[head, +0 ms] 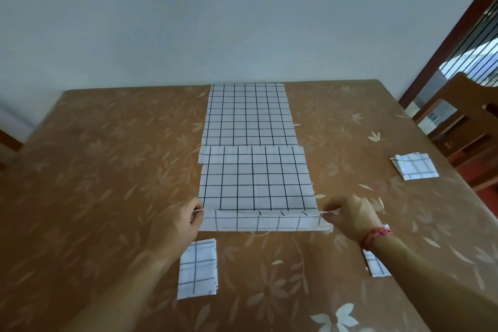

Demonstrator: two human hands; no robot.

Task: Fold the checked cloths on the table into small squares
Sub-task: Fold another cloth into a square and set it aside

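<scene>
- Lower-left folded square point(197, 269): a small checked packet lying on the worktop point(107, 159) low in the frame, just right of the left forearm. I count it as finished.
- Left hand point(177, 219): at lower centre-left, its fingers curled, with thumb and fingertips pinching the left near corner of the cloth being worked. It holds nothing else.
- Near cloth point(256, 180): spread in the middle of the frame, its near edge turned up and over so that a narrow strip of paler underside shows between the two hands. By my reading, the first fold has only just begun, with most of the cloth lying flat.
- Far cloth point(249, 114): fully open and flat at upper centre, just beyond the near cloth, their edges meeting or slightly overlapping. It looks untouched, so all its folds are left to do.
- Right hand point(350, 215): at lower centre-right, well apart from the other hand, its fingers closed in a pinch on the right near corner of the same cloth. A red thread band point(377, 234) circles the wrist.
- Half-hidden folded square point(376, 265): low right, partly covered by the right forearm. It seems finished.
- Right-edge folded square point(413, 166): by the worktop's right edge, also done.
- Tally, as a judgement: three cloths folded, one under way, one waiting.
</scene>
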